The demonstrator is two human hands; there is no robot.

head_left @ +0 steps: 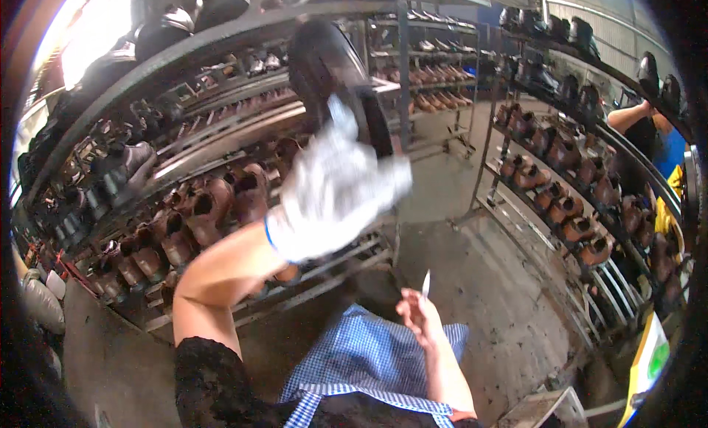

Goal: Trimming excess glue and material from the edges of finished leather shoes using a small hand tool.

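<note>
Black shoe (324, 63) before shoe rack (403, 81), in gloved left hand (335, 188); right hand (418, 311), nearer wearer than rack, pinches slim pale tool (426, 283) — shoe probably light, stiff, slick; grip sides

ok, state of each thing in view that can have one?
Black glossy shoe: held raised
White-gloved left hand: on shoe, motion-blurred
Slim white pointed tool: held, tip up
Bare right hand: closed on tool
Blue-white checked cloth apron: worn
Brown leather shoes: upright, racked
Grey metal racks: loaded

The glove (332, 199) is blurred; a rack (616, 74) partly hides a person (625, 119)
</note>
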